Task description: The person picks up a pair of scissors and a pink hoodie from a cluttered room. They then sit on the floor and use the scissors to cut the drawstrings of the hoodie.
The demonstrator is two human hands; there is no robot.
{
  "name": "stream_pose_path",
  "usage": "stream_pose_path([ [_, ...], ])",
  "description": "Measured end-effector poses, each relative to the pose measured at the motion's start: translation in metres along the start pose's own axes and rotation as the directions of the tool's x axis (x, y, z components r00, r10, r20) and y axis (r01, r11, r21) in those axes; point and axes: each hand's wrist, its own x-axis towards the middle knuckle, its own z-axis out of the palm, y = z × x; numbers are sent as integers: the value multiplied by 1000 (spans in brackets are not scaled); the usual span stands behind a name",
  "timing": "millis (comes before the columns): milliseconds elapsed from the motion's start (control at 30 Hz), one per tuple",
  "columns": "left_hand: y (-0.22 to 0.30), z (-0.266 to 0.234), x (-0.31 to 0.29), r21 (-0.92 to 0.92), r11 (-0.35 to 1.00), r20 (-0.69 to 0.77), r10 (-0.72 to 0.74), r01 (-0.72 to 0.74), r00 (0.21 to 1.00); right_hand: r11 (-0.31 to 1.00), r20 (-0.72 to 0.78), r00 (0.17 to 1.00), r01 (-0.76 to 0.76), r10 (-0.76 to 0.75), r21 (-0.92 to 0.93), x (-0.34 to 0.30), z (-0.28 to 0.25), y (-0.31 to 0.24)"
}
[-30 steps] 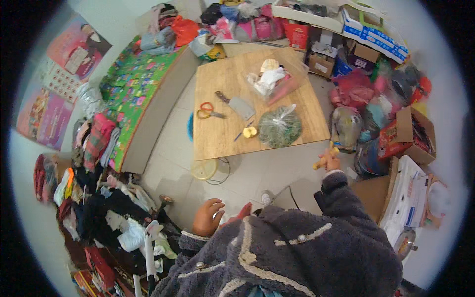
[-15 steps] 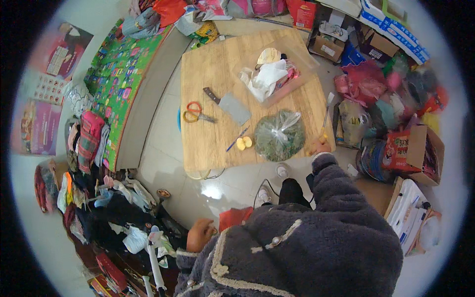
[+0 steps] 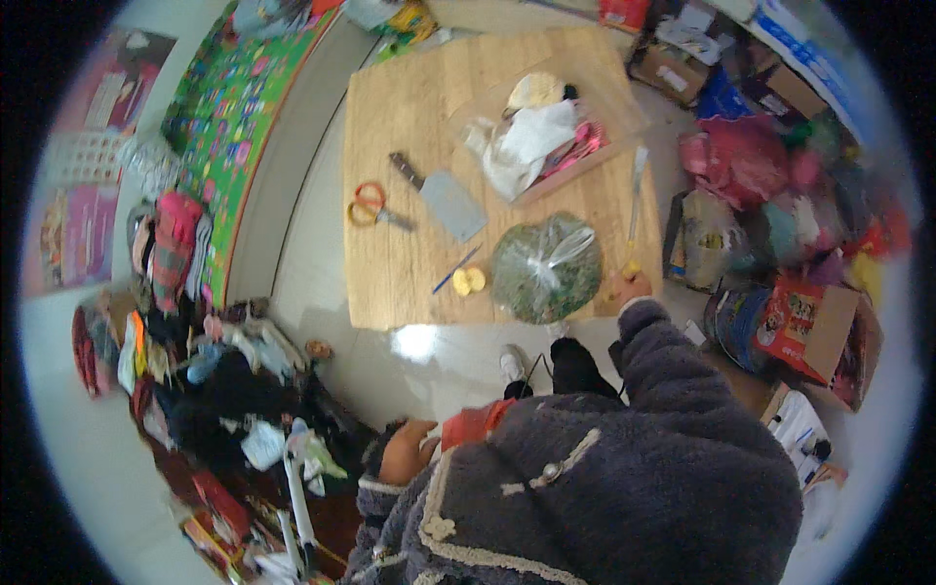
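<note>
My right hand [image 3: 630, 289] is at the table's near right corner, its fingers closed around the yellow end of a slim, pale-tipped tool [image 3: 636, 200] whose kind I cannot make out. Beside that hand sits a knotted clear plastic bag of green leafy stuff [image 3: 546, 278]. Low on the left, my left hand [image 3: 408, 453] hangs near my jacket and a red piece of material [image 3: 475, 425]; its fingers are bent and partly hidden. On the table lie a cleaver [image 3: 452, 205], orange-handled scissors [image 3: 370, 206], a blue pen [image 3: 455, 270] and two pale yellow cut pieces [image 3: 469, 281].
A clear plastic box [image 3: 591, 161] holding white bags and pink items stands on the wooden table [image 3: 390, 283]. Boxes and bags crowd the right side, with an open red carton [image 3: 790, 317]. On the left are a green-patterned surface [image 3: 210, 146] and piled clothes [image 3: 175, 253].
My view has shifted slightly, moving the whole scene. My left hand is closer to the red material. The slim tool's pale tip reaches farther from me, while my right hand stays at the corner.
</note>
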Motion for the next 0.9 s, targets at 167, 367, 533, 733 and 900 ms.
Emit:
stream_pose_path([
  [167, 6, 12, -21, -78, 990, 15, -116, 117, 993, 975, 77, 996, 36, -54, 221, 26, 7, -2],
  [367, -8, 21, -36, -71, 979, 88, -185, 192, 979, 999, 227, 974, 30, -24, -26, 36, 3, -12],
  [533, -33, 33, -74, -95, 982, -26, -165, 162, 986, 946, 313, 947, 32, 74, -322, 39, -5, -11],
  [733, -64, 39, -132, -154, 968, -176, -225, 199, 958, 432, 301, 948, 230, 102, -872, -21, -11, -62],
  [900, -94, 46, -176, -227, 953, -306, -265, 201, 914, 233, 406, 909, 377, 93, -897, -65, 15, -111],
])
